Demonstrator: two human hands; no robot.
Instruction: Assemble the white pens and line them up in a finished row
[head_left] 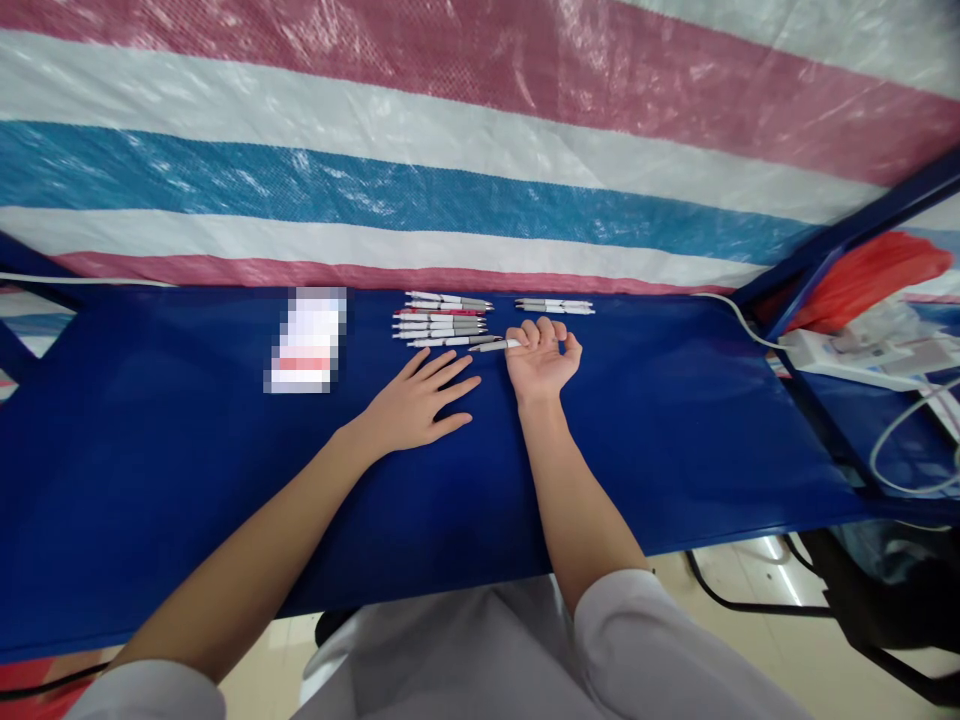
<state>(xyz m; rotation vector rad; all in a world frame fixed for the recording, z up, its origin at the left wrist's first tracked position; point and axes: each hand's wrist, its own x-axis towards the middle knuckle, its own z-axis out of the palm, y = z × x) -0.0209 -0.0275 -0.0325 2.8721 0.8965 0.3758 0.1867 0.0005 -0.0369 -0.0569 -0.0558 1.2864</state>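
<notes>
On the blue table (pixel 187 480), my left hand (pixel 409 405) lies palm down with its fingers spread and nothing in it. My right hand (pixel 544 360) is turned palm up just to the right, its fingers curled round a white and grey pen (pixel 491 346) whose tip points left. Beyond my left fingertips lies a group of several pens (pixel 442 325), mostly white and grey, side by side with tips to the right. One red pen (pixel 424 312) is among them. Past my right hand, a smaller group of white pens (pixel 555 306) lies near the back edge.
A blurred-out white and red rectangle (pixel 307 340) lies left of the pens. A striped plastic sheet (pixel 450 130) hangs behind the table. At the right stand a red plastic bag (pixel 870 275), a white power strip (pixel 847 360) and loose cables (pixel 885 440). Dark chair parts show at lower right.
</notes>
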